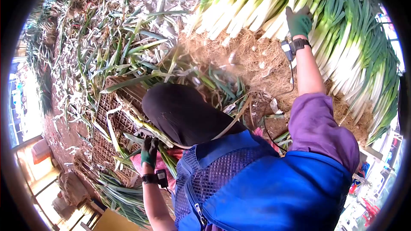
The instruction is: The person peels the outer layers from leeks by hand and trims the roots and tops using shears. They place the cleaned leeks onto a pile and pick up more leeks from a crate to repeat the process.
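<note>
My right hand [299, 22], in a green glove with dark fingertips, reaches onto a large heap of leeks [261, 2]. Its thumb and fingers are apart over the pale stalks. My left hand [149, 150], gloved the same way, is low beside my dark-clad knee [180, 111], fingers stretched out among loose green leaves [168, 159]. A long leek leaf [147, 125] lies against the knee just above that hand. Pink checked cloth [137, 162] shows behind the left wrist.
Matted roots [261, 57] fringe the heap's near side. Peeled leaves and scraps [107, 47] cover the ground to the left. A brown plastic crate [100, 145] lies beside my leg, with more green stalks [124, 196] below it. A thin cable [292, 79] hangs from my right wrist.
</note>
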Action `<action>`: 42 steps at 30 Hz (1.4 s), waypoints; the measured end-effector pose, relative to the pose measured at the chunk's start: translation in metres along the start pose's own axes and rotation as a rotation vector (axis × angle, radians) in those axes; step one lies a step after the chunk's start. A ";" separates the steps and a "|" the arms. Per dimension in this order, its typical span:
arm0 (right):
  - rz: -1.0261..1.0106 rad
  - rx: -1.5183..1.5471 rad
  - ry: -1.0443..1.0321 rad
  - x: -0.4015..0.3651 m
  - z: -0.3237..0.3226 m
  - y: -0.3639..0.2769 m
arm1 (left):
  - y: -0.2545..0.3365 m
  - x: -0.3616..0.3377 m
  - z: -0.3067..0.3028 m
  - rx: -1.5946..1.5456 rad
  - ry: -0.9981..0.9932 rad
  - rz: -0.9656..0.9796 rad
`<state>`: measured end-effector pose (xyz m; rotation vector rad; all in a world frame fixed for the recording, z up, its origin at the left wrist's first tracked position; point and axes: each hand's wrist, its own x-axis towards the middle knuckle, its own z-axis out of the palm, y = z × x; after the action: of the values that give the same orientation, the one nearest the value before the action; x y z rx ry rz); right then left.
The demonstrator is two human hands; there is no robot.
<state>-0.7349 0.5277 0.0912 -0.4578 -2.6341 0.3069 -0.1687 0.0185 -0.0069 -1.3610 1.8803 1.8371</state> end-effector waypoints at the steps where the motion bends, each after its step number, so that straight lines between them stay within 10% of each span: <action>1: 0.087 0.052 -0.186 -0.001 0.002 0.010 | -0.004 0.003 -0.002 -0.003 0.004 -0.012; 6: 0.243 0.271 -0.432 -0.013 0.060 0.023 | -0.025 0.011 -0.004 -0.064 0.032 -0.068; 9: 0.234 0.409 -0.615 -0.016 0.051 0.003 | -0.061 0.023 -0.013 0.078 -0.008 0.236; 12: 0.254 0.440 -0.588 -0.031 0.054 -0.008 | -0.004 -0.005 0.015 -0.025 0.028 -0.122; 19: 0.260 0.308 -0.696 -0.038 0.067 -0.008 | 0.022 0.005 0.060 -0.075 0.030 -0.108; 24: 0.253 0.389 -0.808 -0.028 0.082 0.003 | -0.023 0.023 0.020 -0.041 0.000 0.237; 27: 0.107 0.283 -0.764 -0.024 0.061 -0.001 | 0.000 -0.013 -0.008 -0.156 0.121 0.194; 28: 0.077 0.263 -0.614 -0.042 0.035 -0.018 | 0.016 -0.028 -0.019 -0.317 0.161 -0.031; 30: -0.096 0.012 -0.097 -0.072 0.034 -0.048 | -0.037 -0.005 -0.054 -0.463 0.098 0.108; 33: -0.299 1.127 -0.705 -0.126 0.040 -0.112 | -0.069 0.015 -0.073 -0.340 0.120 0.439; 34: -0.086 1.469 -1.020 -0.174 -0.005 -0.151 | -0.055 0.002 -0.068 -0.309 0.122 0.467; 39: -0.868 1.227 -1.631 -0.369 -0.083 -0.267 | 0.058 -0.090 -0.017 -0.271 0.202 0.408; 40: -1.036 1.113 -1.495 -0.389 -0.130 -0.281 | 0.067 -0.099 -0.013 -0.345 0.171 0.347; 41: -1.780 1.277 -0.638 -0.429 -0.079 -0.299 | 0.077 -0.108 -0.010 -0.420 0.144 0.284; 42: -1.965 0.841 -0.773 -0.486 -0.037 -0.326 | 0.082 -0.116 -0.008 -0.407 0.134 0.266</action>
<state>-0.3940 0.0546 0.0279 2.5697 -1.8374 0.7924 -0.1566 0.0503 0.1312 -1.4373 1.8996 2.4228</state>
